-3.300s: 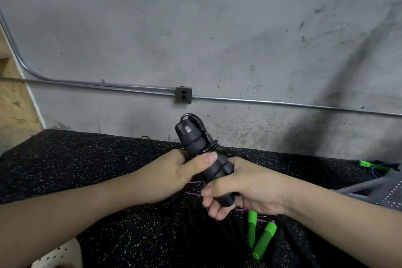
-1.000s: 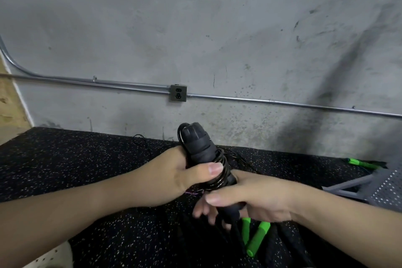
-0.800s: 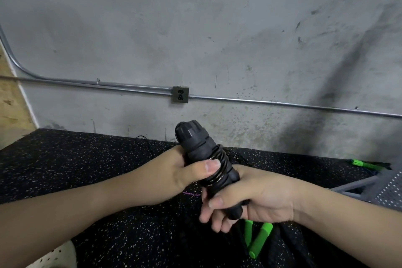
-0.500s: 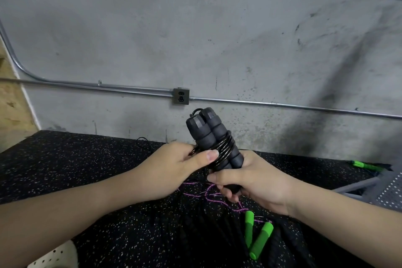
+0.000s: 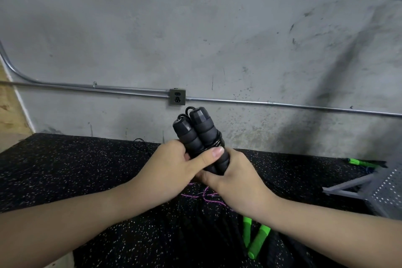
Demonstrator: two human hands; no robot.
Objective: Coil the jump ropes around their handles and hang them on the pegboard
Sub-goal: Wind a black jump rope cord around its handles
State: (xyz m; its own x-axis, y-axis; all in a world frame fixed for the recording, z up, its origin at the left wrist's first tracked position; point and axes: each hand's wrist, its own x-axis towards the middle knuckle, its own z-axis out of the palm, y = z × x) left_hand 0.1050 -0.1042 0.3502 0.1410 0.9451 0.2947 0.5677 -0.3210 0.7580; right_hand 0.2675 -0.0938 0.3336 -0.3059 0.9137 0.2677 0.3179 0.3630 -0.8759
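Note:
Both hands hold a black jump rope point(image 5: 200, 135) above the speckled black mat point(image 5: 65, 169). Its two foam handles stand side by side, tilted up toward the wall, with black cord coiled round their middle. My left hand point(image 5: 174, 169) grips the bundle from the left, thumb laid across the coils. My right hand point(image 5: 235, 178) wraps the handles' lower ends from the right. Below my wrists lies a jump rope with green handles point(image 5: 256, 239), and a thin purple rope point(image 5: 204, 197) on the mat. A grey pegboard point(image 5: 387, 189) shows at the right edge.
A grey concrete wall with a metal conduit point(image 5: 282, 105) and an outlet box point(image 5: 177, 97) stands just behind the mat. Another green handle point(image 5: 356, 162) lies at the far right near the pegboard. A white perforated board corner point(image 5: 65, 261) shows at the bottom left.
The handles have turned in my hands, so both ends now show side by side. The bundle has risen a little toward the wall. More cord sits coiled round the middle.

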